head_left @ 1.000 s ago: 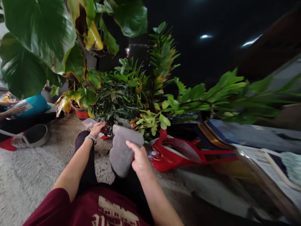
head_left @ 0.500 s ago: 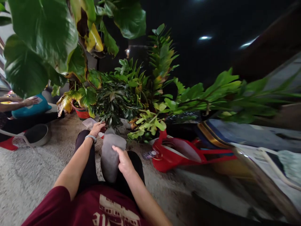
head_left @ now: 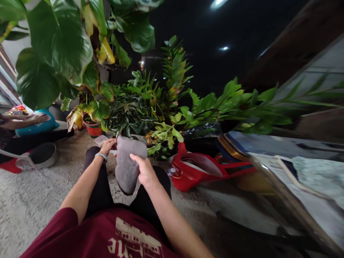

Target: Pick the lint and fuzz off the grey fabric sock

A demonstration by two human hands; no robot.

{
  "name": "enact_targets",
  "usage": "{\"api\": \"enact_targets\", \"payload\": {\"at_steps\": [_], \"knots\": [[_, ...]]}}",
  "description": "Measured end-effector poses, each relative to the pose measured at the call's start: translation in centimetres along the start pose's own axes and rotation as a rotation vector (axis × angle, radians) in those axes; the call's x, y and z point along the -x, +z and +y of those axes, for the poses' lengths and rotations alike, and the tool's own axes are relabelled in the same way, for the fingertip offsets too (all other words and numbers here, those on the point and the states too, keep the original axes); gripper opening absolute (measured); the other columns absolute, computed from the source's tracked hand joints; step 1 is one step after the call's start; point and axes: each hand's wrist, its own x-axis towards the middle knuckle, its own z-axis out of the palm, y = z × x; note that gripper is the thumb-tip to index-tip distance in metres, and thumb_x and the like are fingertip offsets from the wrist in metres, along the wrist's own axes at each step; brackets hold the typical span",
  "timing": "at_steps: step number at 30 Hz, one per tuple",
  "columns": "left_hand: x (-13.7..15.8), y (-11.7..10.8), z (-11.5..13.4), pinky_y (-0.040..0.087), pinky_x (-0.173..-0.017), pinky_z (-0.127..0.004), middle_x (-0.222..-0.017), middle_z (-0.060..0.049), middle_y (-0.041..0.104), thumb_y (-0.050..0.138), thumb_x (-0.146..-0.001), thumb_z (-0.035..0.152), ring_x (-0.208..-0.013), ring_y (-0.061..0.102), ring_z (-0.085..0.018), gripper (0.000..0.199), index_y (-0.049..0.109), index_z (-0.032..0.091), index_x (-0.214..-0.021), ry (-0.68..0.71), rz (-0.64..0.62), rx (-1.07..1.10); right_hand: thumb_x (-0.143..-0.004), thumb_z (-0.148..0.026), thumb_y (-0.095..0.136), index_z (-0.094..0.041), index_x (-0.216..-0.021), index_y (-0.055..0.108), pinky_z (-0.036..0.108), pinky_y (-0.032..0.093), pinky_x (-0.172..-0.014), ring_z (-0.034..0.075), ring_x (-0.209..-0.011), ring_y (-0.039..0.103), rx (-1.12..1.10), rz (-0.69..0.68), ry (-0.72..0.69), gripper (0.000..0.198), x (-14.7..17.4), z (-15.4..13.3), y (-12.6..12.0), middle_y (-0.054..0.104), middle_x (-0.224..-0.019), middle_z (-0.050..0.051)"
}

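Observation:
A soft grey insole-shaped piece, wide at its far end and with a dark rim at the near end, is held up over my lap. My right hand grips its right side, the thumb lying on top and the other fingers hidden beneath. My left hand, with a band on the wrist, has its fingers closed at the far left edge of the piece. Just under those fingers shows a small white and red bit, too small to name. A pale printed paper lies beyond my left hand.
Leafy potted plants crowd the front, one in a red pot. To the right are a red bag and a cloth-covered stack. At left, another person's hand rests on a teal object, near a grey basin.
The grey piece has been lifted and tilted more toward me, its far end rising beside my left hand. My left fingers have closed in at its edge. The view has shifted slightly.

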Motion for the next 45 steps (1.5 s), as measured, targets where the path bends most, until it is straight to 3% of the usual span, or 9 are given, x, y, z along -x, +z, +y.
{"api": "enact_targets", "payload": {"at_steps": [7, 13, 18, 24, 28, 32, 36, 41, 45], "knots": [[1.6, -0.3, -0.6, 0.047, -0.056, -0.024, -0.076, -0.005, 0.073, 0.081, -0.07, 0.033, -0.061, 0.061, -0.013, 0.027, 0.076, 0.014, -0.088, -0.018, -0.019, -0.028, -0.05, -0.027, 0.084, -0.02, -0.085, 0.072, 0.033, 0.061, -0.073, 0.023, -0.078, 0.074, -0.19, 0.012, -0.225, 0.038, -6.5, -6.6, 4.6, 0.079, -0.079, -0.002], [3.1, -1.7, -0.4, 0.048, -0.059, -0.025, -0.09, -0.01, 0.077, 0.084, -0.067, 0.043, -0.065, 0.062, -0.013, 0.047, 0.076, 0.012, -0.101, -0.015, 0.036, -0.113, -0.056, -0.024, 0.081, -0.021, -0.068, 0.067, 0.034, 0.058, -0.062, 0.024, -0.063, 0.071, 0.002, 0.082, 0.277, 0.018, -4.9, 1.0, 0.4, 0.072, -0.058, 0.001], [5.0, -3.5, 0.6, 0.047, -0.06, -0.026, -0.092, -0.012, 0.078, 0.087, -0.061, 0.044, -0.064, 0.061, -0.014, 0.051, 0.077, 0.012, -0.1, -0.022, 0.103, -0.145, -0.05, -0.029, 0.087, -0.019, -0.071, 0.071, 0.036, 0.058, -0.062, 0.026, -0.063, 0.072, 0.054, -0.054, 0.3, 0.028, 0.1, 1.8, -3.2, 0.075, -0.064, 0.003], [7.8, -4.2, 1.2, 0.05, -0.064, -0.029, -0.095, -0.013, 0.078, 0.087, -0.061, 0.048, -0.066, 0.063, -0.015, 0.055, 0.077, 0.011, -0.101, -0.024, 0.188, -0.101, -0.056, -0.028, 0.083, -0.02, -0.093, 0.074, 0.037, 0.058, -0.087, 0.026, -0.093, 0.074, -0.173, -0.199, -0.099, 0.039, -5.6, -4.8, 1.8, 0.081, -0.09, 0.003], [9.3, -4.2, 1.3, 0.05, -0.064, -0.028, -0.1, -0.014, 0.077, 0.087, -0.062, 0.049, -0.068, 0.064, -0.015, 0.058, 0.076, 0.011, -0.105, -0.01, 0.245, -0.052, -0.059, -0.025, 0.078, -0.019, -0.082, 0.072, 0.038, 0.061, -0.076, 0.027, -0.083, 0.075, -0.121, -0.153, 0.122, 0.024, -8.6, -2.3, 3.4, 0.079, -0.078, 0.005], [10.7, -2.7, 1.5, 0.053, -0.082, -0.03, -0.131, -0.014, 0.07, 0.085, -0.068, 0.046, -0.102, 0.068, -0.022, 0.064, 0.072, 0.017, -0.124, 0.158, 0.303, 0.004, -0.061, -0.023, 0.076, -0.02, -0.07, 0.07, 0.041, 0.061, -0.068, 0.03, -0.072, 0.075, 0.009, -0.073, 0.32, 0.012, -6.0, 3.3, 1.2, 0.075, -0.066, 0.007], [12.2, 0.2, 1.8, 0.046, -0.107, -0.036, -0.148, -0.014, 0.06, 0.087, -0.07, 0.042, -0.131, 0.059, -0.029, 0.077, 0.063, 0.021, -0.14, 0.213, 0.203, 0.045, -0.061, -0.027, 0.076, -0.025, -0.076, 0.071, 0.044, 0.062, -0.072, 0.032, -0.083, 0.077, -0.026, -0.064, 0.199, 0.016, -3.1, 5.4, -0.1, 0.079, -0.08, 0.007], [13.7, 3.2, 1.9, 0.053, -0.098, -0.039, -0.121, -0.016, 0.075, 0.093, -0.062, 0.047, -0.112, 0.069, -0.031, 0.07, 0.073, 0.014, -0.12, 0.087, -0.029, 0.144, -0.06, -0.033, 0.078, -0.026, -0.074, 0.068, 0.041, 0.06, -0.082, 0.029, -0.088, 0.076, 0.014, -0.176, 0.042, 0.019, -2.1, 5.0, 0.9, 0.08, -0.087, 0.006], [14.3, 4.3, 2.6, 0.057, -0.082, -0.032, -0.095, -0.01, 0.078, 0.096, -0.056, 0.047, -0.086, 0.071, -0.023, 0.059, 0.076, 0.012, -0.101, 0.1, 0.005, 0.204, -0.066, -0.04, 0.074, -0.025, -0.076, 0.068, 0.037, 0.06, -0.078, 0.026, -0.084, 0.074, 0.205, -0.229, -0.019, 0.019, -1.9, 4.3, 1.1, 0.078, -0.083, 0.005]]}}
